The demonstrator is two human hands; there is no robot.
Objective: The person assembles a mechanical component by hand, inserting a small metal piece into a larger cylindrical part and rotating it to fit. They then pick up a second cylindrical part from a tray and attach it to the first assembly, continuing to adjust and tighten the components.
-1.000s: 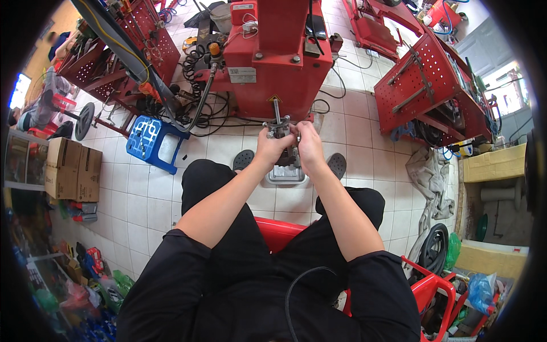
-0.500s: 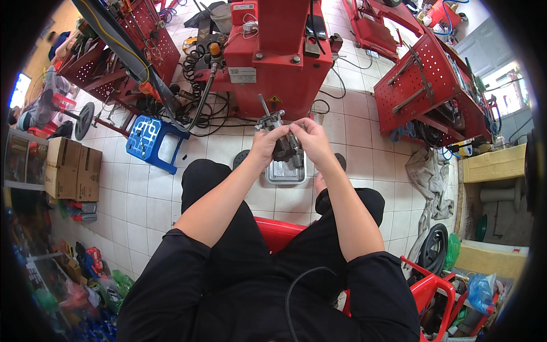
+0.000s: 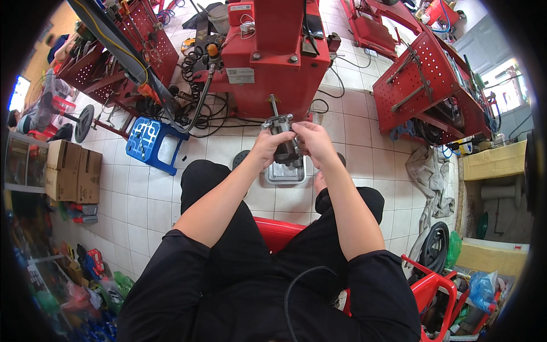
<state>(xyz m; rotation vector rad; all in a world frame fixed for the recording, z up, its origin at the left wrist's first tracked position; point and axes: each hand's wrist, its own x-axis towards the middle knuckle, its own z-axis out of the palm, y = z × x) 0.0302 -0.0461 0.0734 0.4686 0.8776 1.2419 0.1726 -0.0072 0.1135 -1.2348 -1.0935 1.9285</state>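
Between my knees I hold a grey metal machine part (image 3: 286,151) with a thin rod sticking out from its far end. It looks like a cast housing with small fittings. My left hand (image 3: 265,148) is wrapped round its left side, the thumb lying across the top. On the right side, my right hand (image 3: 315,141) has its fingers bent and pinched against the part near its upper right edge. Whatever small piece may be in that pinch is too small to make out. Below the part, a shallow metal tray (image 3: 286,180) rests on the floor, partly hidden by the part.
A large red machine base (image 3: 270,91) stands just ahead, with black hoses and cables on the floor round it. To the left are a blue stool (image 3: 152,142) and cardboard boxes (image 3: 74,171). A red perforated tool cart (image 3: 410,91) stands at right, near a crumpled grey cloth (image 3: 428,179).
The metal part has turned, so its rod now leans less to the left. My right hand has shifted slightly right and down along the part; my left hand keeps its hold.
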